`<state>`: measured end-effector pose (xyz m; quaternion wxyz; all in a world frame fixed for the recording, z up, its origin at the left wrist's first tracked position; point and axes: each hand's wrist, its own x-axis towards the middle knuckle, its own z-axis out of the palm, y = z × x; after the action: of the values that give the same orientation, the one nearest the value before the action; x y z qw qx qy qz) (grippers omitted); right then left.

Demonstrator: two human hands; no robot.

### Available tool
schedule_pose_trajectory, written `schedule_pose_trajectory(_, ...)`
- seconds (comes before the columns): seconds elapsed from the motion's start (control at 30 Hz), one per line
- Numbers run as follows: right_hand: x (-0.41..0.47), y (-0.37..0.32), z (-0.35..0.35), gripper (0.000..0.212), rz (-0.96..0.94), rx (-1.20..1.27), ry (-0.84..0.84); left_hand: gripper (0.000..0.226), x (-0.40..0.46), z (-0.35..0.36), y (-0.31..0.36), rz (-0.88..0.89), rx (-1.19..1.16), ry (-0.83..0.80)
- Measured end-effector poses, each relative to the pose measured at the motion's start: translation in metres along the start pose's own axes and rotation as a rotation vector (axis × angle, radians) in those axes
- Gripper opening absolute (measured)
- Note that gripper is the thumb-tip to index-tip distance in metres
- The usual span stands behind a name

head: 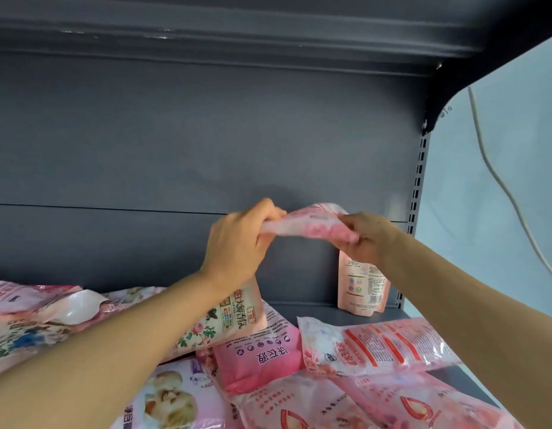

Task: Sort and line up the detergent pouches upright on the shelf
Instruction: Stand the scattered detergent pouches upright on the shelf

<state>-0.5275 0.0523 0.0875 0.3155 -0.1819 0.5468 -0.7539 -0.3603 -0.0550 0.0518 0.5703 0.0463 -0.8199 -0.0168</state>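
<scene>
While both hands work at mid-frame, this is how it stands:
Held pouch: a pink pouch [308,222] hangs in the air before the shelf's back panel [175,150], long axis running left-right across the frame.
Left hand [237,239]: grip closed on the pouch's left end.
Right hand [366,236]: grip pinching its right end.
Standing pouch [361,289]: 1 upright at lower right, directly below the right hand.
Coming move, likely: swing the long axis vertical and set it just left of that one.
Loose pouches [376,345]: lying flat along the frame's bottom.

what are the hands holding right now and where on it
Both hands grip one pink pouch in the air: the left hand pinches its left end, the right hand its right end.
</scene>
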Motion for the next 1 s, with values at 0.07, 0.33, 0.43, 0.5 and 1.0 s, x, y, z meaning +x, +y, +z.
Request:
schedule_pose_trajectory(0.07, -0.007, 0.002, -0.004, 0.020, 0.014, -0.035, -0.045, 0.017, 0.018, -0.005, 0.007, -0.062, -0.095, 0.057)
schedule_pose_trajectory(0.33, -0.024, 0.013, -0.026, 0.026, -0.047, -0.492, 0.034, 0.045, 0.057, 0.004, 0.009, -0.443, -0.324, -0.014)
schedule_pose_trajectory(0.43, -0.024, 0.008, -0.034, 0.012, -0.246, -0.431, -0.185, 0.035, 0.057, 0.021, 0.005, -0.564, -0.382, -0.067)
schedule_pose_trajectory(0.5, -0.021, 0.009, -0.036, 0.019, -0.257, -0.392, -0.327, 0.031, 0.055, 0.030, 0.005, -0.630, -0.412, -0.060)
schedule_pose_trajectory(1.0, 0.039, -0.002, -0.018, 0.018, -0.368, -0.541, 0.153, 0.037, 0.076, 0.072, -0.021, -0.956, -0.560, -0.107)
